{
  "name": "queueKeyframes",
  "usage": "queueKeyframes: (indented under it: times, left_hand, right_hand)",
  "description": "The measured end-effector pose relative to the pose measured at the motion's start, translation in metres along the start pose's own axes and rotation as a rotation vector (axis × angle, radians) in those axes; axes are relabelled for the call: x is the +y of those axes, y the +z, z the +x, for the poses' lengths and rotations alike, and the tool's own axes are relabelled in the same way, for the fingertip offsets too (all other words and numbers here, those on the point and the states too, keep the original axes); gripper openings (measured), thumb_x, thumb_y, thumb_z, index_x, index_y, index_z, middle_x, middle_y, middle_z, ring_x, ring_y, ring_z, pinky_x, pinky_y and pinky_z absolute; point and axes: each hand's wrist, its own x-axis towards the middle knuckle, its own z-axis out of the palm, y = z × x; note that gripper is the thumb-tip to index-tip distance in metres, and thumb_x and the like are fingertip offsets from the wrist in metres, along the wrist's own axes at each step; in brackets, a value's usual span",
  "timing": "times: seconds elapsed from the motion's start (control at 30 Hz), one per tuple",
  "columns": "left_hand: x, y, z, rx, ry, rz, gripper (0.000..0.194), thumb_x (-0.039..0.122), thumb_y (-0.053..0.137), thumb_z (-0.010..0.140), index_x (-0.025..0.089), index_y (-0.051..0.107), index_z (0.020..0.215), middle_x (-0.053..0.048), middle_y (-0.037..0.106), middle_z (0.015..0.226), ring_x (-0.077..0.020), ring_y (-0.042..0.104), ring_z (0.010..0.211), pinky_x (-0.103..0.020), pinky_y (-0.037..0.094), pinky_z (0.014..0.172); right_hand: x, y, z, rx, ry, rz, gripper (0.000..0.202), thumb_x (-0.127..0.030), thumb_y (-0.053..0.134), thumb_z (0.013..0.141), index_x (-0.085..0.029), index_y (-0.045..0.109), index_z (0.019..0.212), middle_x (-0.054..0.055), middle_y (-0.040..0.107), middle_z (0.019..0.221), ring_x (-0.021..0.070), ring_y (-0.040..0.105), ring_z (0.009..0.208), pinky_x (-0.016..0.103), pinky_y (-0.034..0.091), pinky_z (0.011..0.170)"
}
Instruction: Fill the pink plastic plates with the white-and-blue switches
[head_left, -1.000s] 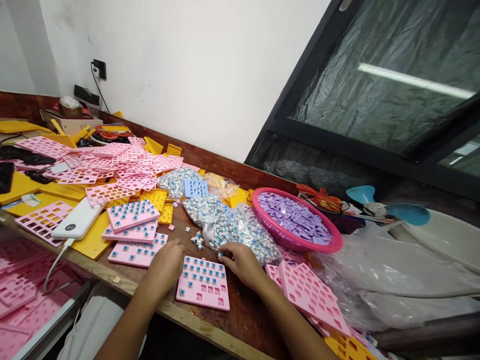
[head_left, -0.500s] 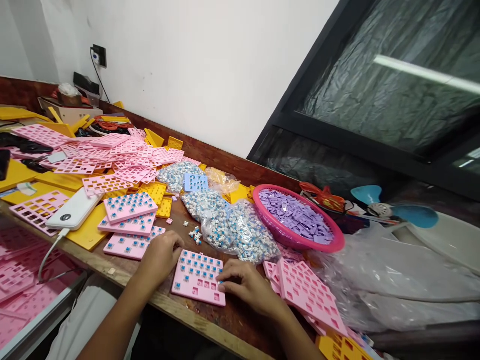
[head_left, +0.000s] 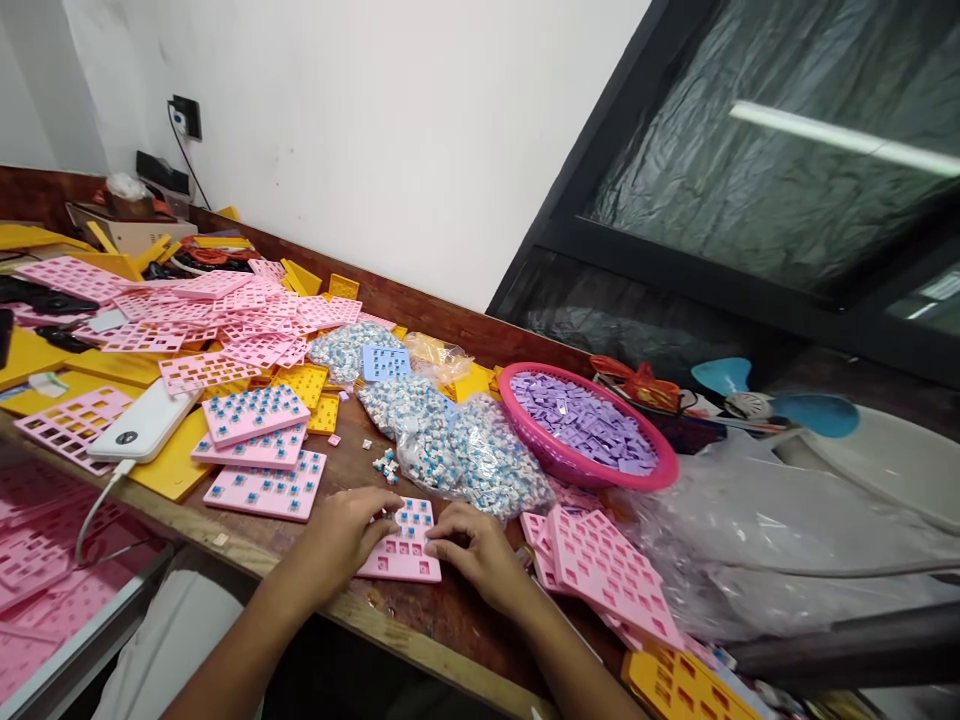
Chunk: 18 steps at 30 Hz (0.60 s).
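A pink plate (head_left: 401,565) with blue switches in its upper rows and bare square slots lower down lies near the table's front edge. Over its left side is my left hand (head_left: 349,535), thumb and fingers curled close together; whatever they hold is too small to make out. My right hand (head_left: 476,550) rests at the plate's right edge, its thumb and forefinger nearly meeting there, and what lies between them is hidden. A small heap of loose switches (head_left: 387,466) sits just behind the plate. Clear bags of switches (head_left: 480,455) lie beyond it.
Stacked pink plates with switches (head_left: 262,485) stand at the left, beside a white power bank (head_left: 142,425). A pink basket (head_left: 592,475) of purple pieces is at the right, with more pink plates (head_left: 615,575) in front. Yellow and pink plates pile up at the back left.
My left hand has moved right, from beside the plate to over its left part, covering some switches. My right hand stays at the plate's right edge. The view has shifted slightly.
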Motion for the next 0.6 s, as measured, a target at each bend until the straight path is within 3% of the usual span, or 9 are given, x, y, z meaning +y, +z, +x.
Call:
queueKeyframes:
  times: [0.23, 0.37, 0.47, 0.6]
  left_hand:
    - [0.002, 0.024, -0.004, -0.046, 0.151, 0.413, 0.016, 0.026, 0.060, 0.098, 0.020, 0.073, 0.092, -0.005, 0.072, 0.091, -0.0234, 0.064, 0.091, -0.036, 0.050, 0.080]
    - [0.005, 0.033, -0.009, -0.015, 0.129, 0.455, 0.015, 0.029, 0.066, 0.094, 0.019, 0.072, 0.084, -0.004, 0.071, 0.085, -0.0251, 0.062, 0.090, -0.039, 0.049, 0.080]
    - [0.006, 0.034, -0.011, -0.003, 0.077, 0.431, 0.012, 0.026, 0.066, 0.094, 0.018, 0.071, 0.086, -0.005, 0.070, 0.092, -0.0238, 0.062, 0.092, -0.037, 0.048, 0.081]
    - [0.005, 0.028, -0.010, -0.062, 0.021, 0.417, 0.012, 0.025, 0.066, 0.094, 0.018, 0.071, 0.086, -0.007, 0.069, 0.097, -0.0233, 0.062, 0.094, -0.035, 0.047, 0.081]
  right_hand:
    - [0.006, 0.002, 0.000, -0.030, 0.082, 0.094, 0.014, -0.034, 0.079, 0.083, -0.020, 0.079, 0.085, 0.004, 0.075, 0.085, 0.0196, 0.066, 0.079, 0.030, 0.047, 0.074]
    - [0.003, 0.001, -0.001, -0.029, 0.064, 0.070, 0.015, -0.035, 0.079, 0.084, -0.020, 0.079, 0.086, 0.004, 0.075, 0.086, 0.0193, 0.066, 0.080, 0.030, 0.047, 0.075]
    - [-0.001, -0.001, 0.000, -0.011, -0.001, -0.007, 0.015, -0.036, 0.076, 0.086, -0.020, 0.078, 0.087, 0.005, 0.074, 0.087, 0.0198, 0.066, 0.083, 0.031, 0.048, 0.078]
    - [-0.005, -0.006, 0.002, 0.069, -0.052, -0.078, 0.017, -0.037, 0.071, 0.090, -0.020, 0.076, 0.092, 0.007, 0.072, 0.092, 0.0215, 0.065, 0.088, 0.035, 0.050, 0.082]
